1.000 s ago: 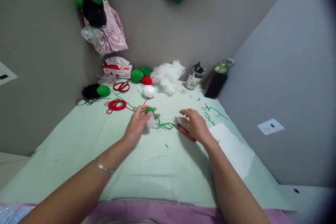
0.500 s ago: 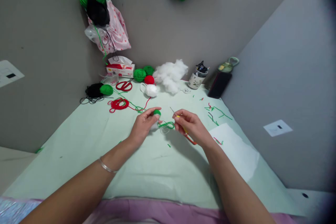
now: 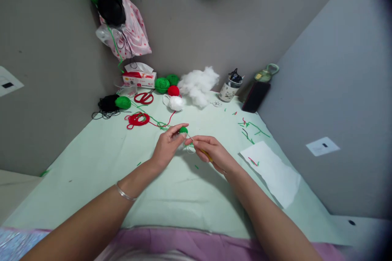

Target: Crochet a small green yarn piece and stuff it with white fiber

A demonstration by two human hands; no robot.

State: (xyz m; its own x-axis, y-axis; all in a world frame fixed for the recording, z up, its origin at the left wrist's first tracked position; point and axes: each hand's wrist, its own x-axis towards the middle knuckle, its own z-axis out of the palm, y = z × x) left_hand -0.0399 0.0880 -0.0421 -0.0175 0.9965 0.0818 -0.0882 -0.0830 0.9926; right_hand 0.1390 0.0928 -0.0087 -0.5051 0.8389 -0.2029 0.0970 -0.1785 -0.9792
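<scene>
My left hand (image 3: 167,147) is closed around a small green crochet piece (image 3: 183,130), whose rounded top shows between thumb and index finger. White shows at its lower edge, mostly hidden by the fingers. In my right hand (image 3: 211,151) is a crochet hook (image 3: 207,155) with a yellow handle; its thin metal shaft points left and its tip meets the crochet piece. Loops of green and white yarn (image 3: 190,147) hang below, between the two hands.
Behind the hands lie red yarn (image 3: 138,119), red scissors (image 3: 143,98), a white yarn ball (image 3: 175,103) and white stuffing (image 3: 199,85). A pen jar (image 3: 229,91) and a dark phone (image 3: 256,97) stand at the back right. White paper (image 3: 272,173) and yarn scraps (image 3: 254,127) lie right.
My right hand has moved left and turned, bringing the hook from apart to the crochet piece. My left hand has stayed nearly still.
</scene>
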